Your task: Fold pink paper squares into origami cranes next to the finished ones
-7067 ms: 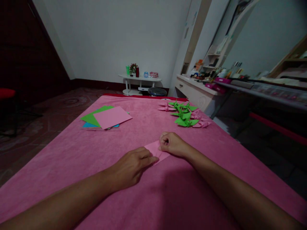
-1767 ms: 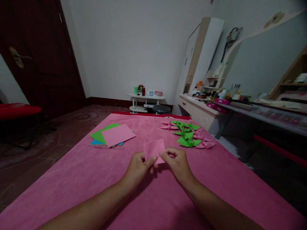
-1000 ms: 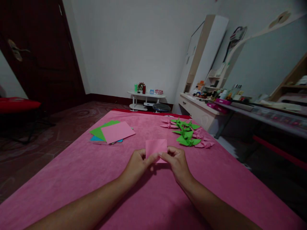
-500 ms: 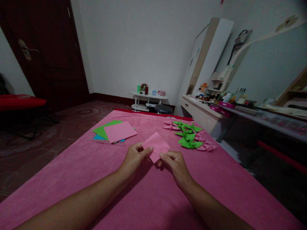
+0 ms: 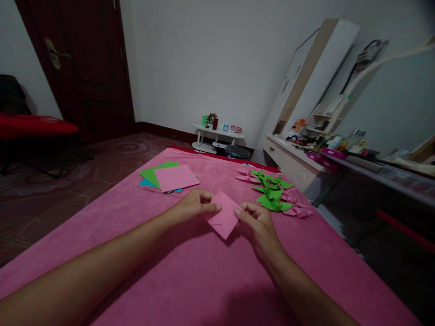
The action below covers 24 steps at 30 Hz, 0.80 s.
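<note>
A folded pink origami paper (image 5: 223, 219), shaped like a diamond, is held just above the pink cloth (image 5: 190, 276). My left hand (image 5: 198, 203) pinches its left side, thumb on top. On the right side, my right hand (image 5: 254, 217) grips it between thumb and fingers. To the left lies a fanned stack of square paper, with a pink sheet (image 5: 176, 178) over a green sheet (image 5: 149, 174) and some blue below. Several folded paper cranes, green (image 5: 272, 192) and pink (image 5: 297, 211), sit in a cluster to the right.
Beyond the cloth's far edge stands a low white table (image 5: 217, 131) with small items. A dressing table (image 5: 292, 154) crowded with bottles and boxes runs along the right. At the left are a red chair (image 5: 37, 127) and a dark door (image 5: 78, 68).
The pink paper has been turned in my hands, and its lower point now hangs free below them. My right hand has moved up its right side. The whole view has tilted slightly.
</note>
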Motion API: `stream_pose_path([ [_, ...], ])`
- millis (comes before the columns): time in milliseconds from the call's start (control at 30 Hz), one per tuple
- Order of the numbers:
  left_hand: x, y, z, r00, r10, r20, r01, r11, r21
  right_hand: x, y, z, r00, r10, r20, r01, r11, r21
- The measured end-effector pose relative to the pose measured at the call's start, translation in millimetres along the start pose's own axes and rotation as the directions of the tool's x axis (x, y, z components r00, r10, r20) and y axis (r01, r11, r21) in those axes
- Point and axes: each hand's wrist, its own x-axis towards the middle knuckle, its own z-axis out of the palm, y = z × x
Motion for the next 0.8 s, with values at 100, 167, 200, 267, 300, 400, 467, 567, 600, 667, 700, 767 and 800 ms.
stream_pose_path([
  [100, 2.5, -4.2, -5.5, 0.999, 0.004, -0.052, -0.005, 1.000, -0.021, -1.9, 1.0, 1.0, 0.998, 0.048, 0.038, -0.046, 0.998, -0.044],
  [167, 3.0, -6.0, -6.5, 0.997, 0.004, -0.071, -0.007, 0.999, -0.038, -2.8, 0.7, 2.8, 0.996, 0.069, 0.056, -0.065, 0.996, -0.062],
  [200, 2.8, -6.7, -5.7, 0.996, 0.006, -0.086, -0.010, 0.999, -0.045, -3.1, 0.2, 4.1, 0.996, 0.069, 0.064, -0.065, 0.996, -0.059],
  [267, 1.7, -7.6, -1.9, 0.992, 0.016, -0.129, -0.024, 0.998, -0.063, -3.6, -0.6, 7.7, 0.996, 0.046, 0.075, -0.044, 0.998, -0.034],
  [300, 0.9, -8.0, 1.0, 0.988, 0.021, -0.154, -0.032, 0.997, -0.073, -3.9, -0.6, 9.8, 0.997, 0.028, 0.077, -0.027, 0.999, -0.018],
  [400, -1.9, -10.0, 11.3, 0.975, 0.008, -0.224, -0.038, 0.991, -0.132, -4.6, 2.0, 16.2, 0.998, -0.013, 0.053, 0.013, 1.000, 0.010],
  [467, -3.7, -12.3, 17.9, 0.969, -0.018, -0.245, -0.033, 0.979, -0.203, -5.4, 5.4, 19.2, 1.000, -0.022, 0.006, 0.022, 1.000, 0.014],
  [567, -5.6, -15.6, 25.0, 0.973, -0.034, -0.230, -0.040, 0.950, -0.311, -6.7, 9.2, 20.4, 0.998, -0.032, -0.058, 0.033, 0.999, 0.012],
  [600, -6.1, -16.1, 26.5, 0.976, -0.037, -0.217, -0.039, 0.941, -0.336, -7.1, 9.8, 20.1, 0.997, -0.037, -0.065, 0.037, 0.999, 0.008],
  [667, -6.9, -15.8, 28.3, 0.982, -0.044, -0.186, -0.030, 0.924, -0.380, -7.6, 10.0, 19.4, 0.997, -0.049, -0.064, 0.048, 0.999, -0.002],
  [700, -7.2, -15.0, 28.5, 0.984, -0.049, -0.174, -0.025, 0.917, -0.399, -7.7, 10.0, 19.0, 0.997, -0.054, -0.060, 0.054, 0.999, -0.004],
  [767, -7.3, -12.8, 27.8, 0.986, -0.047, -0.162, -0.024, 0.911, -0.413, -7.6, 10.0, 18.7, 0.997, -0.057, -0.043, 0.057, 0.998, -0.005],
  [800, -7.1, -11.8, 26.8, 0.985, -0.044, -0.166, -0.026, 0.917, -0.398, -7.4, 10.1, 18.7, 0.998, -0.055, -0.031, 0.055, 0.998, -0.005],
])
